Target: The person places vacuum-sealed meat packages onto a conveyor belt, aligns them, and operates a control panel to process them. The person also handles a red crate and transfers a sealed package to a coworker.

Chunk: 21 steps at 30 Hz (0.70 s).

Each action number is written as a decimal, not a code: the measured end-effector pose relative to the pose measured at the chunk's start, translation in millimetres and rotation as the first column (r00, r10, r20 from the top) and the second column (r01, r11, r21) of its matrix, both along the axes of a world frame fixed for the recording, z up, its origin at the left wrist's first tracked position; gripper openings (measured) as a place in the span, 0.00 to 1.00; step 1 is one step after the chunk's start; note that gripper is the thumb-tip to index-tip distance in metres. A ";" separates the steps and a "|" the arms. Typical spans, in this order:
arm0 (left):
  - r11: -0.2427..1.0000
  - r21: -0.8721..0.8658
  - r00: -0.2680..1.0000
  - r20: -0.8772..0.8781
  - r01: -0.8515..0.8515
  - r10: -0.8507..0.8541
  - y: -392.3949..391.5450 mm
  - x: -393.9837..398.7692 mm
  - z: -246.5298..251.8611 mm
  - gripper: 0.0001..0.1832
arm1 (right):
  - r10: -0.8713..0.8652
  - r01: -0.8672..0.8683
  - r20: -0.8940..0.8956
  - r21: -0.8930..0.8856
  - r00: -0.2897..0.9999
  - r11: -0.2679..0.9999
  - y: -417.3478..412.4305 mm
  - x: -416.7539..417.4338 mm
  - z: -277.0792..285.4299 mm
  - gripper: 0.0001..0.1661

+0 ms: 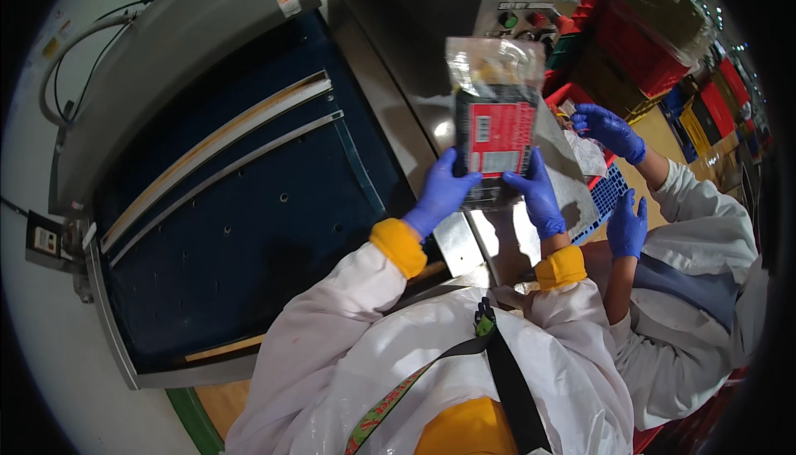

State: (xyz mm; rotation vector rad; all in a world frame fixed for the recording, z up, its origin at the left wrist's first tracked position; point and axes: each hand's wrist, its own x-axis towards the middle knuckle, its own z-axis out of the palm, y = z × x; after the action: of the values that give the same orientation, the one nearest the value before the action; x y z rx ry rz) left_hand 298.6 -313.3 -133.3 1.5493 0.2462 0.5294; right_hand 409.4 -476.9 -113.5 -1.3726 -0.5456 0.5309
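Note:
A plastic pouch (pixel 496 97) with a clear top end, a black printed body and a red label bearing writing and a barcode is held up before me. My left hand (pixel 443 192), in a blue glove, grips its lower left edge. Opposite, my gloved right hand (pixel 540 197) grips the lower right edge, both thumbs lying on the face. Below the pouch is a shiny metal surface (pixel 457 240). To my left lies the dark blue bed (pixel 249 243) of what looks like a chamber vacuum sealer, with its grey lid (pixel 205 44) raised and a long sealing bar (pixel 217 156) across it.
Beyond the pouch stands a control box (pixel 525 10) with buttons. At right, a co-worker's gloved hands (pixel 606 131) are near a red crate (pixel 569 94) holding packets and a blue plastic crate (pixel 608 192). Stacked crates (pixel 647 44) fill the far right.

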 end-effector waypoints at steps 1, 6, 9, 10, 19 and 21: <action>0.999 -0.015 0.999 0.002 -0.040 0.040 12.7 -14.5 1.6 0.21 | 0.031 -0.031 -0.007 0.004 0.999 1.000 16.6 -9.8 7.1 0.41; 0.944 -0.260 0.979 -0.029 -0.201 0.201 87.4 -103.7 19.6 0.23 | 0.324 -0.332 -0.089 -0.102 0.942 0.938 128.9 -56.3 15.8 0.36; 0.901 -0.237 0.931 -0.134 -0.362 0.339 140.6 -139.9 10.8 0.23 | 0.422 -0.432 -0.089 -0.199 0.902 0.880 204.2 -79.3 -3.7 0.30; 0.877 -0.238 0.908 -0.156 -0.418 0.390 152.7 -149.7 15.2 0.23 | 0.434 -0.445 -0.098 -0.210 0.896 0.871 224.1 -91.2 0.4 0.29; 0.851 -0.017 0.787 -0.389 -0.525 0.478 223.2 -171.2 0.4 0.30 | 0.374 -0.427 -0.304 -0.133 0.876 0.894 303.1 -112.6 -45.2 0.30; 0.881 -0.032 0.830 -0.354 -0.472 0.431 223.8 -174.1 0.5 0.30 | 0.367 -0.429 -0.347 -0.120 0.863 0.896 297.4 -116.0 -33.9 0.30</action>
State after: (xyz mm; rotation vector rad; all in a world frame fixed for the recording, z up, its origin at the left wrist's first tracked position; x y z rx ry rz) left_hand 124.5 -89.5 -132.8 1.4587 0.9156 0.6012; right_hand 293.3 -179.6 -147.4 -1.3228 -0.5259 1.1512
